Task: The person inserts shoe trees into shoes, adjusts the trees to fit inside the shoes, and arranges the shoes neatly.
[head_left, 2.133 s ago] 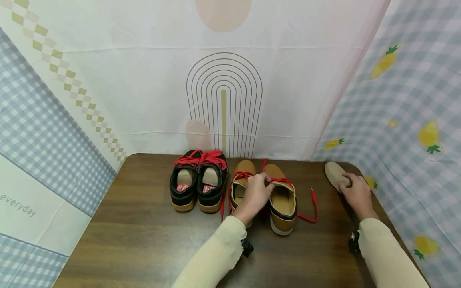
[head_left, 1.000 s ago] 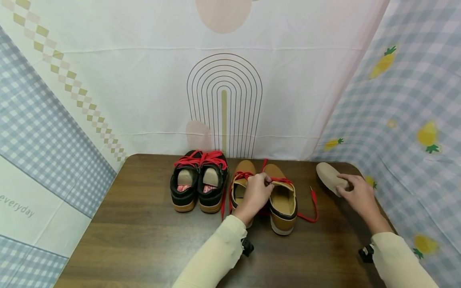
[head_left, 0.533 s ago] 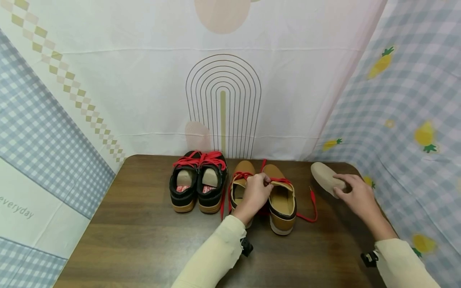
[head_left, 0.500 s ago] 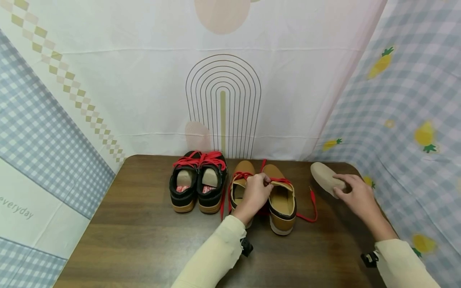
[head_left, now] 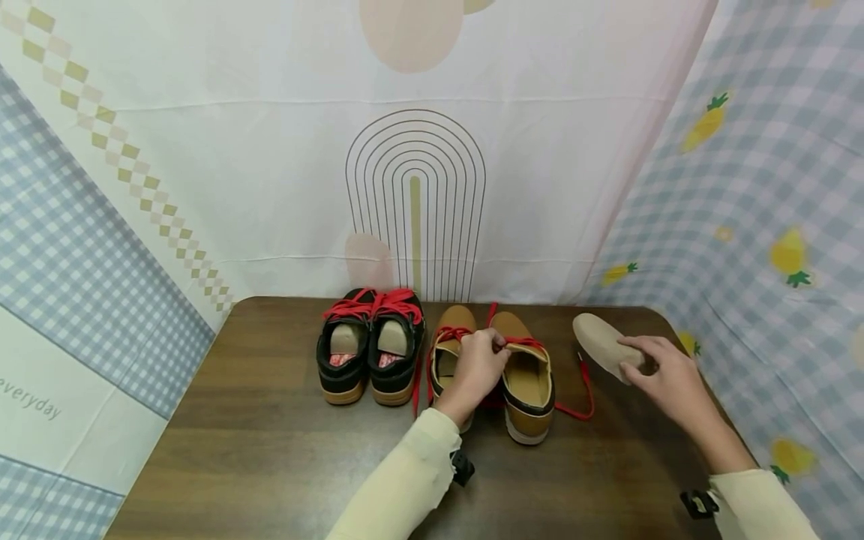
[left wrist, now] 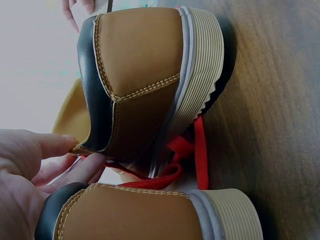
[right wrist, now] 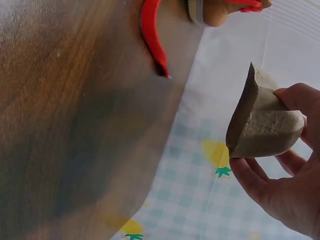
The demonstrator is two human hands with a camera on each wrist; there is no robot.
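My left hand [head_left: 475,369] pinches the opening's edge of the right-hand tan shoe [head_left: 529,426] between thumb and finger. The left wrist view shows thumb and finger at that shoe's [left wrist: 142,47] pale inner lining. Its partner, the left-hand tan shoe [head_left: 456,316], is partly covered by my hand. At the right, my right hand [head_left: 671,381] holds a grey-beige moulded-pulp shoe insert [head_left: 594,339] by its near end, above the table. In the right wrist view, thumb and fingers grip opposite edges of the hollow insert [right wrist: 267,131]. A red shoelace [head_left: 589,394] trails from the tan shoes.
Left of the tan pair stand two black shoes [head_left: 343,390] with red laces, each with a similar pulp insert [head_left: 346,339] inside. The brown wooden table [head_left: 283,465] ends at a white fabric backdrop [head_left: 290,180]. Checked cloth [head_left: 756,300] hangs close along the right side.
My right hand has lifted the insert off the far right corner and moved it left, toward the tan shoes. The left hand keeps its hold on the shoe edge.
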